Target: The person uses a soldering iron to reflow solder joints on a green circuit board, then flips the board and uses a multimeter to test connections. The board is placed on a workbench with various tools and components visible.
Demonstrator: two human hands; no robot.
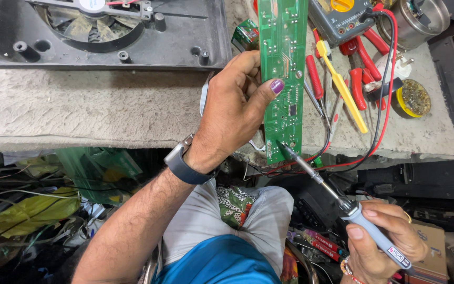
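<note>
Left hand (235, 113) grips long green circuit board (285, 63).

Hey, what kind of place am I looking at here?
Likely an electronics repair bench: the left hand holds a green circuit board, the right hand a soldering iron, with a multimeter nearby.

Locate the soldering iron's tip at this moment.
In the head view, right of centre, the soldering iron held in the right hand has its tip at the lower end of the green circuit board, which the left hand holds.
</note>
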